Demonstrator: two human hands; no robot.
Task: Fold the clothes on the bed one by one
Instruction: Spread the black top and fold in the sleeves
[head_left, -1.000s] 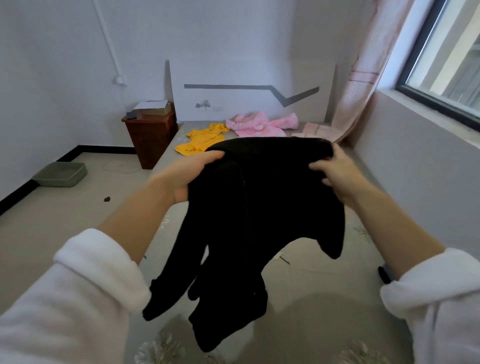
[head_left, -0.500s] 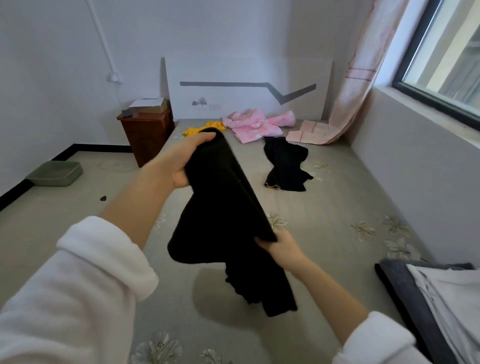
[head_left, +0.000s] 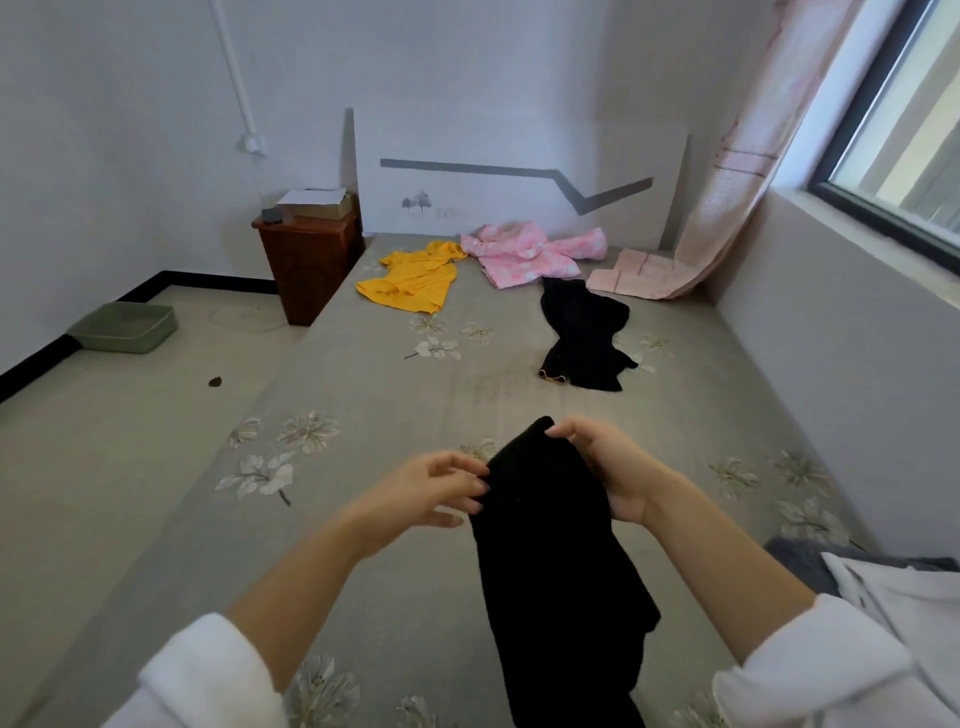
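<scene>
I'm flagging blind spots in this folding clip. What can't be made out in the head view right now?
Head view:
- Held black garment: lower end cut off by the bottom edge; uniform black hides its type.
- Left hand: fingertips meet the cloth edge; whether they pinch it is unclear. The right hand holds its top.
- Grey and white fabrics: cut off by the right edge and sleeve.
- Items on the nightstand: too small to identify.

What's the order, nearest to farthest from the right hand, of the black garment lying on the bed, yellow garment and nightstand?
From right hand:
1. Black garment, lying ahead.
2. Yellow garment, far left.
3. Nightstand, beside bed, leftmost.
</scene>
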